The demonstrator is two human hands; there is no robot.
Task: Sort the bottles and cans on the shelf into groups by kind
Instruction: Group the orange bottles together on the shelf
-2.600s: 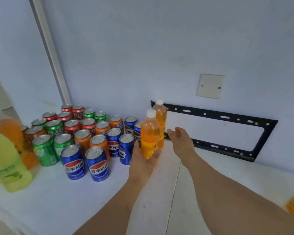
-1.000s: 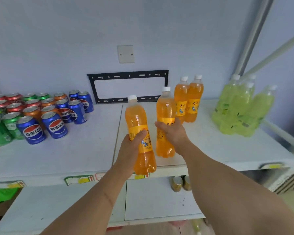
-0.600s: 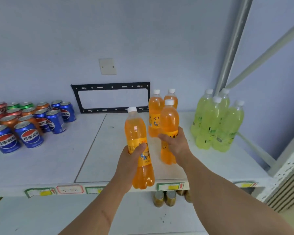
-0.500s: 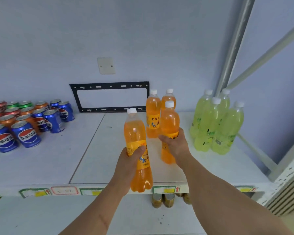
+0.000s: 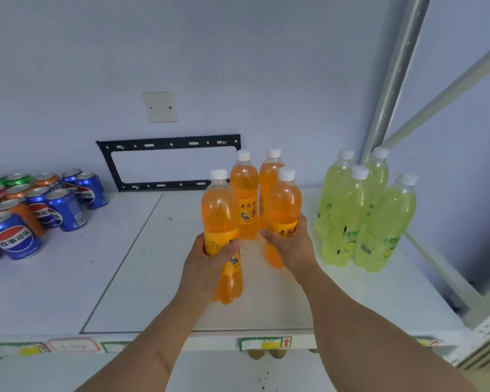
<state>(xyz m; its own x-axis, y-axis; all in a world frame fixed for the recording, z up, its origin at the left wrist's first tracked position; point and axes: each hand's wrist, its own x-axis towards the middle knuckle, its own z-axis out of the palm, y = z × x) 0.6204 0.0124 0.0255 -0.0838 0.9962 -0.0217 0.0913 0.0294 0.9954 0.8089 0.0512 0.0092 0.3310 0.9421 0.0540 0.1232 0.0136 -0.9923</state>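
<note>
My left hand (image 5: pixel 210 263) grips an orange soda bottle (image 5: pixel 219 213) by its label, over the white shelf (image 5: pixel 125 273). My right hand (image 5: pixel 290 244) grips a second orange bottle (image 5: pixel 285 202) just to the right. Both bottles are upright. Directly behind them stand two more orange bottles (image 5: pixel 245 193) near the wall. A group of yellow-green bottles (image 5: pixel 359 213) stands at the right. Blue, orange, red and green cans (image 5: pixel 48 205) cluster at the left.
A black metal bracket (image 5: pixel 167 144) and a white cover plate (image 5: pixel 160 106) are on the back wall. A grey shelf upright (image 5: pixel 393 75) rises at the right behind the green bottles. Price labels (image 5: pixel 263 343) line the shelf's front edge; gold-capped items (image 5: pixel 268 353) show below.
Both hands have carried their orange bottles forward over the shelf, closer to the two orange bottles at the back. Earlier I turned from the cans at the left toward the right.
</note>
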